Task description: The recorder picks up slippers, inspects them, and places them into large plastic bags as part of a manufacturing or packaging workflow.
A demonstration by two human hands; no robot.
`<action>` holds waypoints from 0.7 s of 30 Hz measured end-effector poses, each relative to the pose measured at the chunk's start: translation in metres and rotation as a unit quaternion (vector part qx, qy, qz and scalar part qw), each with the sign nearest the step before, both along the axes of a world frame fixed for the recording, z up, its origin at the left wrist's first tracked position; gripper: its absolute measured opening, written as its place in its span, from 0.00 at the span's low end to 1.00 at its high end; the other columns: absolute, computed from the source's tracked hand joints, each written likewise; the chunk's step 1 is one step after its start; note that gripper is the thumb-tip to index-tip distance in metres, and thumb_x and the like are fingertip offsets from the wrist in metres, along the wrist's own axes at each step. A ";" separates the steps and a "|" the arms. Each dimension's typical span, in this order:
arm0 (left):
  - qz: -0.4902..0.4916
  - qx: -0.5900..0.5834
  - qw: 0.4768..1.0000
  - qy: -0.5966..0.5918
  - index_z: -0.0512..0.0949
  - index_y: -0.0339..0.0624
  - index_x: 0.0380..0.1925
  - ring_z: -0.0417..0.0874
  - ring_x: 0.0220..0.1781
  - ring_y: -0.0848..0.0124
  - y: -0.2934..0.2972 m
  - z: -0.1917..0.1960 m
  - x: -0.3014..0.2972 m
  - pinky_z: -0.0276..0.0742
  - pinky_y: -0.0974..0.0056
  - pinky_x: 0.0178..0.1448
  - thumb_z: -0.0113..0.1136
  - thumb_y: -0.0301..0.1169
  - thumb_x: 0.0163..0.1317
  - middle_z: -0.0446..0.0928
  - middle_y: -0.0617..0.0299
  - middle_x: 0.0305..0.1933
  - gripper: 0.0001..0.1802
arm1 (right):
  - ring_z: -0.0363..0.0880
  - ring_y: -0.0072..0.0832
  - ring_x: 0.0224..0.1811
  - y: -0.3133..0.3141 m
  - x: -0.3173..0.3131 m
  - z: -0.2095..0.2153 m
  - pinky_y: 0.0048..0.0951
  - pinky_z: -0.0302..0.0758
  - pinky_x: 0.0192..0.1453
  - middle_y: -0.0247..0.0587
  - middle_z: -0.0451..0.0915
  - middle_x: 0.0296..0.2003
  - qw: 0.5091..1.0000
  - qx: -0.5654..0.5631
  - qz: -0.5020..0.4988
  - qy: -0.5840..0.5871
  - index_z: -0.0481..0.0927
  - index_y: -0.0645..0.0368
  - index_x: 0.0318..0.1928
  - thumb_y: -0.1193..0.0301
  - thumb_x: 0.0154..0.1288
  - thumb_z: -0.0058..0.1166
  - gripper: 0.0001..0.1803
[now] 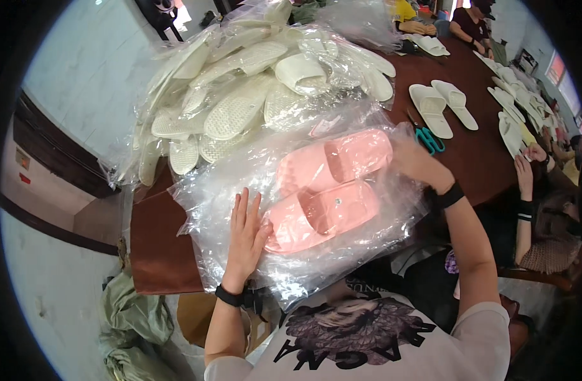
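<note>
A pair of pink slippers, the farther one (335, 162) and the nearer one (323, 217), lies side by side amid clear plastic bags (215, 184) in front of me. Whether the pair is inside a bag or on top, I cannot tell. My left hand (245, 228) rests flat on the plastic with fingers stretched, beside the left end of the nearer slipper. My right hand (421, 155) is at the right end of the farther slipper, over the plastic edge. It is blurred and its fingers are not clear. Teal-handled scissors (429, 141) lie just beyond it.
A big heap of bagged white slippers (240, 95) rises at the far left. Two loose white slippers (432, 111) lie on the brown table (161, 244). More white slippers (516, 95) line the right side, where another person's hands (529, 162) work. Other people sit at the far end.
</note>
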State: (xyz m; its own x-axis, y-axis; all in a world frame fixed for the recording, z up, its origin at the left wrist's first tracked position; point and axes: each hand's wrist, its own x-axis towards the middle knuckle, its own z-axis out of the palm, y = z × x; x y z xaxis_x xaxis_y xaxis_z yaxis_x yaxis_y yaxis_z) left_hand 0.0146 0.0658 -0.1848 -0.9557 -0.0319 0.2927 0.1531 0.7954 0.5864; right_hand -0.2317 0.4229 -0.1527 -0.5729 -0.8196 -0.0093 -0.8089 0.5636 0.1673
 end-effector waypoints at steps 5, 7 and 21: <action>0.000 -0.018 1.000 0.003 0.62 0.43 0.71 0.43 0.80 0.46 0.003 0.002 -0.003 0.43 0.47 0.79 0.51 0.43 0.70 0.46 0.48 0.79 0.32 | 0.79 0.23 0.33 0.057 -0.011 0.035 0.25 0.74 0.41 0.38 0.82 0.30 0.835 -0.480 -0.207 -0.171 0.81 0.65 0.40 0.70 0.68 0.52 0.10; 0.010 -0.022 1.000 -0.005 0.62 0.43 0.71 0.43 0.80 0.46 0.002 0.001 -0.002 0.43 0.47 0.79 0.52 0.44 0.69 0.46 0.48 0.79 0.33 | 0.79 0.22 0.34 0.041 0.005 0.058 0.25 0.74 0.41 0.39 0.82 0.30 0.806 -0.499 -0.238 -0.212 0.81 0.65 0.39 0.70 0.66 0.53 0.09; -0.001 0.008 1.000 -0.015 0.60 0.43 0.72 0.40 0.82 0.50 -0.002 0.002 -0.006 0.40 0.48 0.80 0.54 0.52 0.66 0.46 0.50 0.80 0.40 | 0.82 0.37 0.32 0.002 0.015 0.000 0.34 0.76 0.40 0.44 0.84 0.31 0.939 -0.247 -0.173 -0.166 0.81 0.60 0.49 0.66 0.60 0.60 0.18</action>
State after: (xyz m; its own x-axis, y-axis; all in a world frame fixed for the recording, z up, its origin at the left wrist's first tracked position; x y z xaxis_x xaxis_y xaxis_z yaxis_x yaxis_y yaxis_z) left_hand 0.0086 0.0641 -0.1828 -0.9639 -0.0346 0.2641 0.1370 0.7858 0.6031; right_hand -0.2166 0.4246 -0.1528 -0.8388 -0.5357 0.0973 -0.5239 0.7452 -0.4126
